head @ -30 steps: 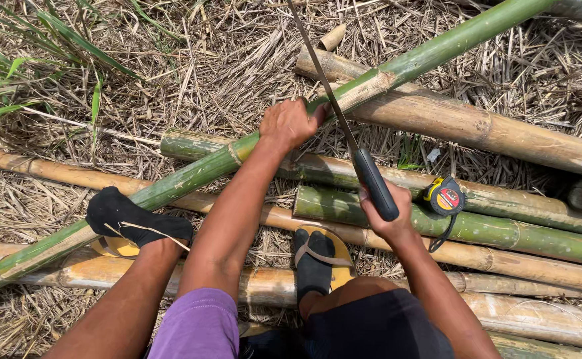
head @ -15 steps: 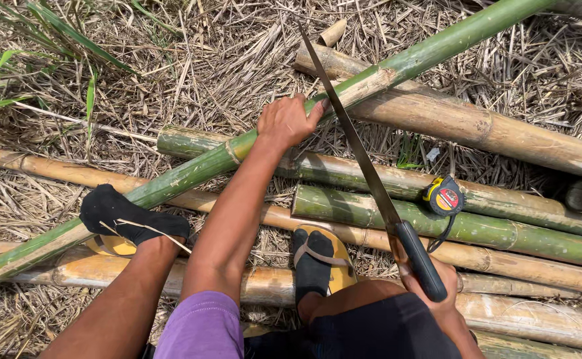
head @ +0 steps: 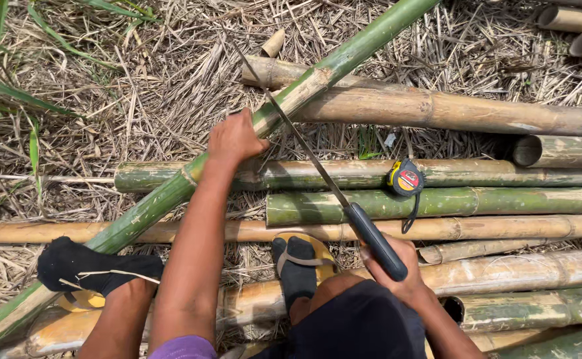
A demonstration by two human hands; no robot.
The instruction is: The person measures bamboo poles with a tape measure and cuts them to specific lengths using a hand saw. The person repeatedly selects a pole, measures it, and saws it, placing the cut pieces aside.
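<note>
My left hand (head: 234,138) clamps the slanting green bamboo pole (head: 171,193) to steady it, while my right hand (head: 397,269) grips the handsaw (head: 317,176), its blade set across the pole beside that hand.

The only label in view was the round red sticker (head: 408,179) on the face of a small yellow-and-black tape measure case (head: 405,178). The case rested on a green bamboo pole (head: 503,201) in the pile of poles, right of the middle, with a dark strap hanging from it over the pole's side. The sticker's print was too small to make out. No packages, signs or screens showed.
</note>
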